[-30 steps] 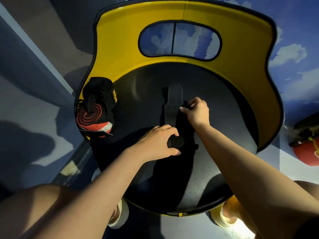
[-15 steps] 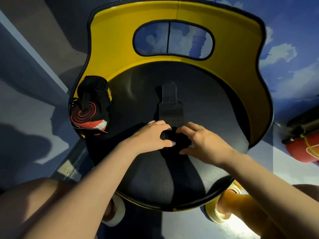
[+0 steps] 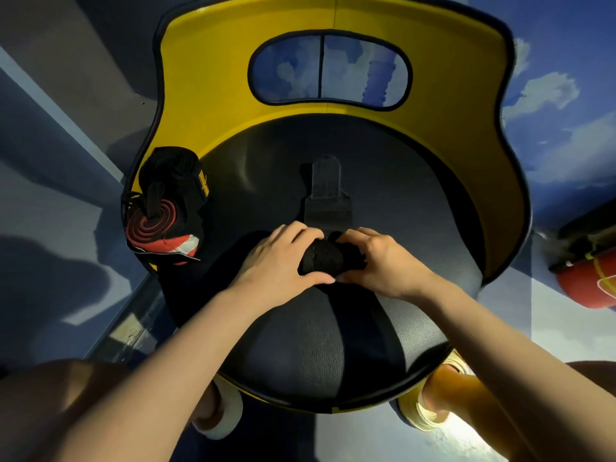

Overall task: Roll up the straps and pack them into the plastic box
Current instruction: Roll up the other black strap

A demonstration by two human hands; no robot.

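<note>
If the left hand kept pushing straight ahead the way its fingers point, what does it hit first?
The left hand points up and right across the seat, so its fingers would first meet the rolled strap they already grip, then probably the right hand beyond; depth is unclear.

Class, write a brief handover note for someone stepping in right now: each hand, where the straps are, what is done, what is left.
Left hand and right hand both grip the half-rolled black strap on the chair seat.
Its unrolled tail lies flat towards the backrest.
Done: rolled straps sit bundled at the seat's left edge.
Left: finish this roll, then pack everything; no plastic box is clearly visible.
</note>
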